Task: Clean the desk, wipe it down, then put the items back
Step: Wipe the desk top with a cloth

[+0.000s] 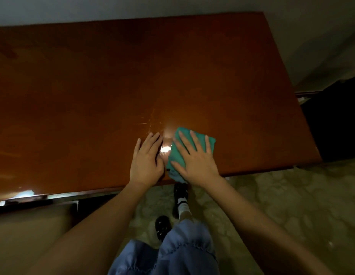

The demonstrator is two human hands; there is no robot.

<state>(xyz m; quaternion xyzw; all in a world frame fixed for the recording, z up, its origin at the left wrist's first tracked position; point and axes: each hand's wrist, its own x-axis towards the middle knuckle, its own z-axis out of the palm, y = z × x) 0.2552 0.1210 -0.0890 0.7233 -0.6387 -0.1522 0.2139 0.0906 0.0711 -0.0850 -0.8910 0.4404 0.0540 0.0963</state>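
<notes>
Wide glossy brown counter fills most of the view, w/ a bright light glare on the surface near its front edge. Right hand lies flat on a teal cloth, fingers straight & spread, palm down; grip fully open, pressing the cloth onto the counter, not curled round it. Cloth sits near the counter's front edge, right of centre; its far corner pokes out past the fingertips and a bunched bit shows below the thumb, right at the edge. Left hand rests flat on the bare counter just beside the cloth, to its left, fingers straight & together, holding nothing; grip open too. Can't tell if the left thumb touches the cloth edge. The glare sits between the two hands. Faint streaks/smears on the surface just beyond the left fingertips. Both forearms are bare, reaching in from the bottom of the view. Below the counter edge: pale patterned floor, blue trousers, two black shiny shoes w/ a white sock on the further foot. Dark object at far right beside the counter, too dim to ID.
</notes>
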